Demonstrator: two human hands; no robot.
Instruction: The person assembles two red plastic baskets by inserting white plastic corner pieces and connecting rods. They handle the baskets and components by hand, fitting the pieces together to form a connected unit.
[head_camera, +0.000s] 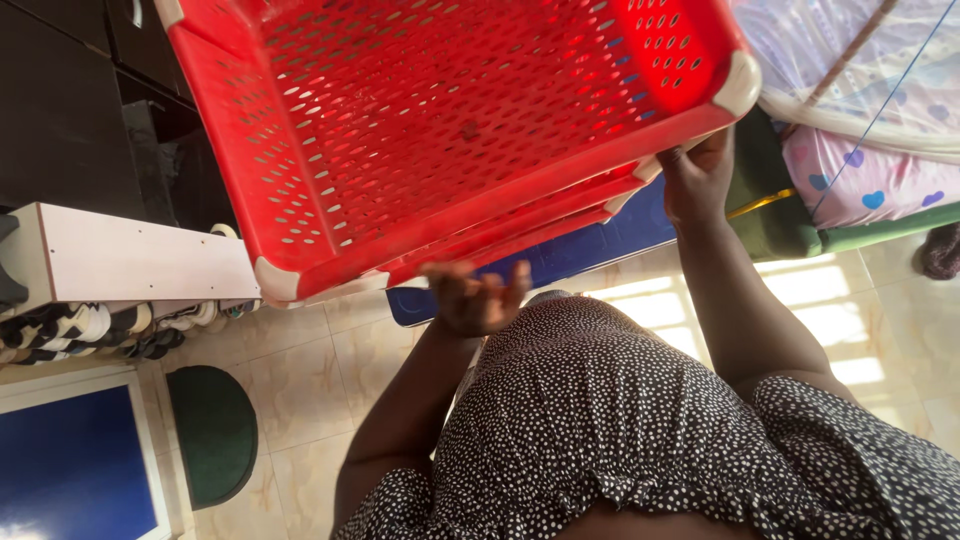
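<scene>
A large red plastic basket (430, 120) with perforated walls and white corner caps is lifted up in front of me, its inside facing the camera. My right hand (698, 178) grips its rim at the lower right corner. My left hand (472, 298) is just under the basket's near edge, fingers curled and slightly blurred; whether it touches the rim I cannot tell. A second red rim edge (520, 228) shows just beneath the near side of the basket. My black dress with white dots (620, 430) fills the bottom of the view.
A white shelf (130, 255) with several shoes under it stands at the left. A dark green mat (212, 430) lies on the tiled floor (310, 380). A blue mat (590, 250) lies ahead, and a bed with heart-patterned sheets (860, 180) is at the right.
</scene>
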